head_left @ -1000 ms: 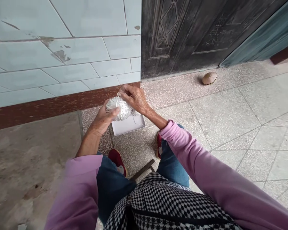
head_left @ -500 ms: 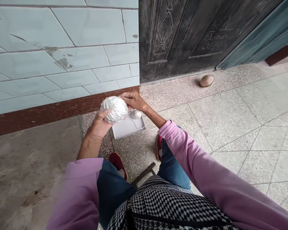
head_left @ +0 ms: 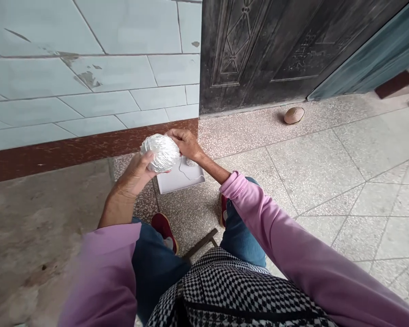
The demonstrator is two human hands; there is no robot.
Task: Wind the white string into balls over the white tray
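A large ball of white yarn [head_left: 162,153] rests in my left hand [head_left: 136,172], whose thumb presses on its near side while the fingers go beneath it. At the ball's far right side is my right hand [head_left: 187,144], its fingers bent and pinched together against the yarn. What sits between those fingertips is too small to make out, though a strand of yarn hangs below. Under both hands a shallow white box [head_left: 173,182] lies on the floor. Inside it a smaller ball of yarn [head_left: 191,162] is partly hidden by my right wrist, with a loose strand trailing beside it.
A pale tiled wall [head_left: 98,109] stands ahead on the left, beside a dark carved door [head_left: 255,54]. Near the door sill lies a brown rounded object [head_left: 294,115]. My red shoes [head_left: 164,230] flank the box, and a wooden stool leg [head_left: 202,243] shows between my knees.
The view has shifted slightly. Both hands stay at the large yarn ball, and my right hand now covers more of the smaller ball in the box.
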